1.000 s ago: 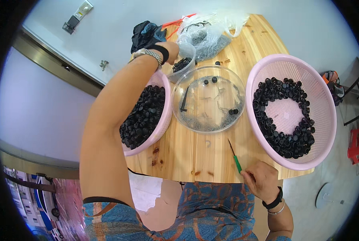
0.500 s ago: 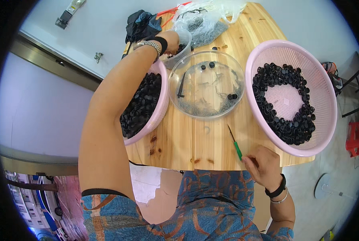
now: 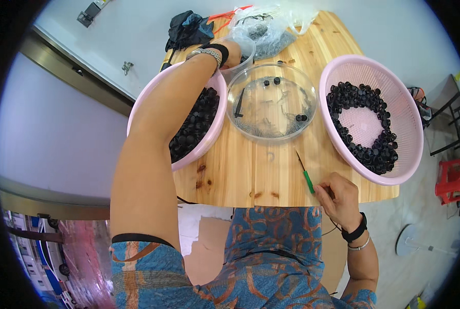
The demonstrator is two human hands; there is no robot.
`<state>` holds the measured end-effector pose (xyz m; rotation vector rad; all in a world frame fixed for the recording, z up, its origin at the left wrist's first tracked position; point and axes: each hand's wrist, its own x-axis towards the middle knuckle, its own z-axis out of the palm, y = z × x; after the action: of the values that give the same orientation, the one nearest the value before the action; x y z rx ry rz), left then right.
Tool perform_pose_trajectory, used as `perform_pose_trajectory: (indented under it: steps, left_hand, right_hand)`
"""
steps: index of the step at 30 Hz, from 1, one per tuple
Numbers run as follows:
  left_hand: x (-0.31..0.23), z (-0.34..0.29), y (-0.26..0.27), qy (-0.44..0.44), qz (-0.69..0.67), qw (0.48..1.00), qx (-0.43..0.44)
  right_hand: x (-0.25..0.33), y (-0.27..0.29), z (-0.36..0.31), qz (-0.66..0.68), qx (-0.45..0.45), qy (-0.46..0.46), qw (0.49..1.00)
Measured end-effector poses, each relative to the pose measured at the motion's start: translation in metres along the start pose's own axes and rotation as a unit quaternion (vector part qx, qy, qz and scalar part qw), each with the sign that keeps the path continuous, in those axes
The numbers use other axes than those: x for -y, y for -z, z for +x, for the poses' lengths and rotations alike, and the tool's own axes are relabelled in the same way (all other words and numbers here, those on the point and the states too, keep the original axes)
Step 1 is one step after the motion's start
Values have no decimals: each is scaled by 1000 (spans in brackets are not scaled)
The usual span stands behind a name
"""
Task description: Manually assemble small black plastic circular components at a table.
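My left hand [image 3: 232, 54] reaches into a clear plastic tub [image 3: 248, 47] at the back left, which holds small black parts. Its fingers are hidden. My right hand [image 3: 340, 200] rests at the front edge of the table, fingers curled, with thumb and forefinger on the end of a slim green-handled tool [image 3: 308, 181]. The tool's thin dark shaft points away from me over the wood. Between the hands stands a round clear tray [image 3: 232, 123] with many small metal pieces, a few black caps [image 3: 277, 81] and black tweezers [image 3: 239, 103].
A pink basket [image 3: 220, 121] full of black caps sits under my left forearm. Another pink basket [image 3: 414, 139] on the right holds a ring of black caps. Clear bags [image 3: 274, 44] of metal pieces and a dark cloth bundle [image 3: 190, 28] lie at the back. A red stool [image 3: 452, 180] stands right.
The whole view has shifted slightly, with the table now higher in it. My left hand stays in the tub, and my right hand keeps its place by the green-handled tool.
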<state>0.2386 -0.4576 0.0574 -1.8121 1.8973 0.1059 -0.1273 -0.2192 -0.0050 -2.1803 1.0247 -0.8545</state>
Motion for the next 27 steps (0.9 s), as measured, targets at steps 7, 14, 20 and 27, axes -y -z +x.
perform_pose_trajectory:
  steps: [7,14,20,27]
  left_hand:
    - [1,-22,8,-48,-230,971,43]
    - [3,-15,-1,-47,-209,977,-15]
    - [6,-33,14,13,-338,939,-62]
    - [15,-116,31,-144,-668,717,-136]
  right_hand:
    - [-4,-1,-2,0,-7,6,1000]
    - [-3,0,0,-2,-1,-12,1000]
    - [3,5,-2,41,22,-56,997]
    - [74,9,46,-60,-28,131,989]
